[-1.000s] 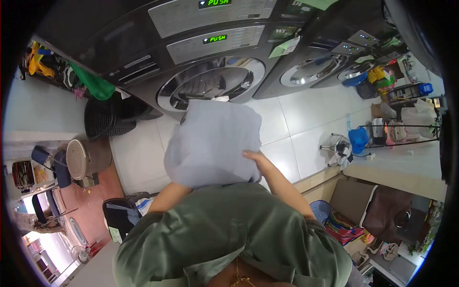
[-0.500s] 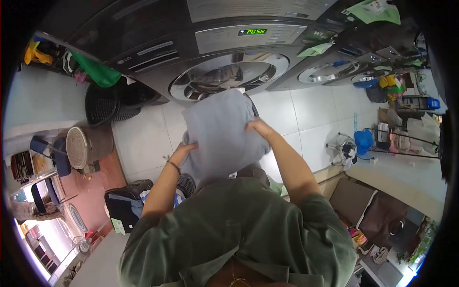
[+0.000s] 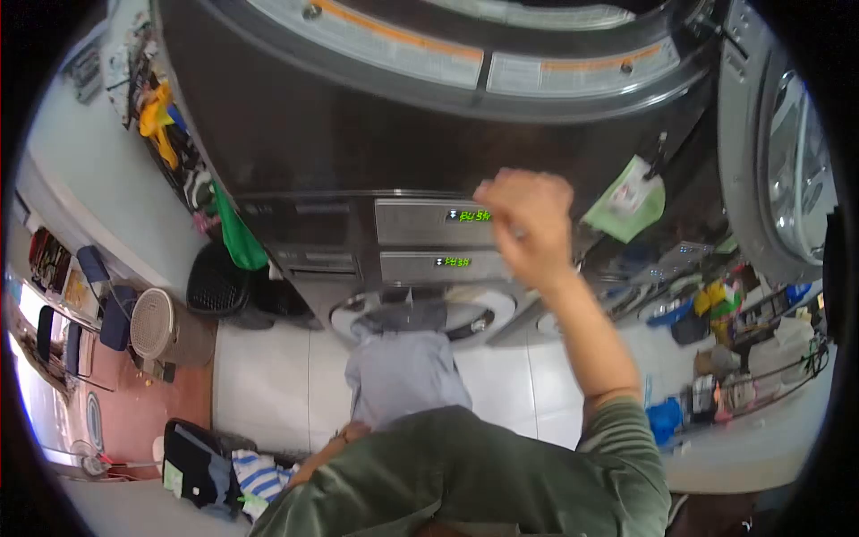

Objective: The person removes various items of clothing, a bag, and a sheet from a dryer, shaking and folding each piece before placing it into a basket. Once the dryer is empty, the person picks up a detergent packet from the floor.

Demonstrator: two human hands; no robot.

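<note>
The left hand held grey cloth; apart from it, the right hand, closure unclear, reached over the control panel.

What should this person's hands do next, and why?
Probably lower the right hand to the grey cloth, I'd say: it is raised before the control panels, away from the cloth, and only the left hand is beside it.

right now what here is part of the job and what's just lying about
Seemingly part of the job:
- gray cloth, left hand at its edge
- lit machine panels, behind the raised right hand

Seemingly just lying about:
- black basket
- black bag
- striped cloth
- blue bag
</note>
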